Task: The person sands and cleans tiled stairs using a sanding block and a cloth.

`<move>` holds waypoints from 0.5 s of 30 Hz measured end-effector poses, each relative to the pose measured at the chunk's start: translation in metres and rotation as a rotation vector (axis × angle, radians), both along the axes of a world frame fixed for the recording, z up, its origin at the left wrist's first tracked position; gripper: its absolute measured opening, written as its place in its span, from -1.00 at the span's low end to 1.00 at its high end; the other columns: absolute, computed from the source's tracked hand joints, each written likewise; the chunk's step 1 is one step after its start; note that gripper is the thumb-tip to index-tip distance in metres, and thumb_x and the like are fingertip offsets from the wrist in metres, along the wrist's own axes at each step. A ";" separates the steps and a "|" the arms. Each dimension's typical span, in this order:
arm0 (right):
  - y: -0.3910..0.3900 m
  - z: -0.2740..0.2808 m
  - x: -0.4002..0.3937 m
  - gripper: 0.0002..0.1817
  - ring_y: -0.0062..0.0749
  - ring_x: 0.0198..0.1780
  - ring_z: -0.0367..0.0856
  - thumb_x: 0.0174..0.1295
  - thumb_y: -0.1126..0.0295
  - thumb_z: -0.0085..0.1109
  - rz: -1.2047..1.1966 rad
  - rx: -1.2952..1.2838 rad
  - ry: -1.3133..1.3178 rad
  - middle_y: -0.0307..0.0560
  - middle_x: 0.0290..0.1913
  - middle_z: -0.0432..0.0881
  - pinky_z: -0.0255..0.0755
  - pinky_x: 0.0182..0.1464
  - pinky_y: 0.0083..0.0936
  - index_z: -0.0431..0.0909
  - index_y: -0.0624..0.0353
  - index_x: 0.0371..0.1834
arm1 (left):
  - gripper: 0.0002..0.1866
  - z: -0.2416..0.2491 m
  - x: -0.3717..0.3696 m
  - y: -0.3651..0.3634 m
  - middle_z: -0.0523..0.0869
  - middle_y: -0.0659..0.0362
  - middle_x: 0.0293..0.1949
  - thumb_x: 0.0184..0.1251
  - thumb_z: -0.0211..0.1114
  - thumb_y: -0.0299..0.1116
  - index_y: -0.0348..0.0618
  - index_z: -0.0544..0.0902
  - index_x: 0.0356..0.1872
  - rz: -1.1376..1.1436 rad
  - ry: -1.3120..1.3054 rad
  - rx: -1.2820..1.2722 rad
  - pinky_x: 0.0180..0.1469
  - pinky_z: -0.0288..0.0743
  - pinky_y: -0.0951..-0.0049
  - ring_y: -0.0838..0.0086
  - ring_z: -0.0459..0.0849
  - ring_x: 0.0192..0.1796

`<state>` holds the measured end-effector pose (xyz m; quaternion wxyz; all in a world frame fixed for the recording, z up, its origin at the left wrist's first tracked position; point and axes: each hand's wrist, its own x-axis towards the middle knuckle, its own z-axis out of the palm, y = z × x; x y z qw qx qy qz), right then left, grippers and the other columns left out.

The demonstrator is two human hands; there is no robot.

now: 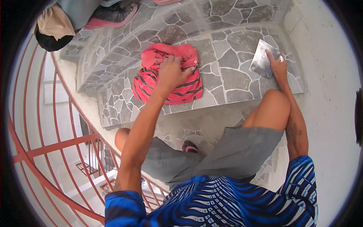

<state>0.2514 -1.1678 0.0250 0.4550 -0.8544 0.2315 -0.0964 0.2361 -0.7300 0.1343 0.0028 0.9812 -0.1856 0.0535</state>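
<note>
A red cloth with dark stripes (185,89) lies bunched on the stone-patterned step (236,81). My left hand (174,73) rests on top of it, fingers bent into the fabric near a small white button. Toward the right end of the same step, my right hand (278,66) is closed on a flat grey rectangular plate (261,60), with fingers over its face and right edge. The plate is smeared with whitish marks and lies at or just above the step's surface.
Red metal railing (56,145) curves along the left, with a drop beyond it. A pale wall (325,94) borders the right side. Grey and beige cloths (56,22) and a dark item with pink edges (113,15) lie at the upper left. My knees are below the step.
</note>
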 end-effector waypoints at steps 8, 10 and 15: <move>-0.006 -0.005 0.002 0.02 0.11 0.24 0.67 0.08 -0.32 0.45 0.009 0.027 -0.033 0.41 0.14 0.70 0.47 0.30 -0.22 0.55 0.48 0.29 | -0.59 0.042 0.025 0.049 0.80 0.08 -0.06 0.56 0.20 -0.01 -0.20 0.73 -0.09 0.465 0.420 -0.853 0.00 0.62 0.18 0.24 0.77 -0.06; 0.004 0.001 -0.002 -0.01 0.10 0.25 0.66 0.10 -0.30 0.46 0.004 0.047 -0.061 0.39 0.16 0.70 0.46 0.31 -0.23 0.57 0.45 0.28 | -0.59 0.086 0.021 0.074 0.81 0.10 -0.11 0.59 0.13 -0.07 -0.23 0.71 0.00 0.565 0.519 -1.452 0.03 0.66 0.13 0.23 0.77 -0.08; -0.004 -0.015 0.008 0.03 0.12 0.28 0.64 0.07 -0.32 0.47 -0.063 0.003 -0.061 0.42 0.18 0.68 0.45 0.33 -0.21 0.55 0.49 0.28 | -0.60 0.156 -0.025 0.126 0.74 -0.01 0.11 0.61 0.06 -0.27 -0.33 0.56 0.27 0.123 0.621 -1.931 0.33 0.61 0.11 0.14 0.72 0.14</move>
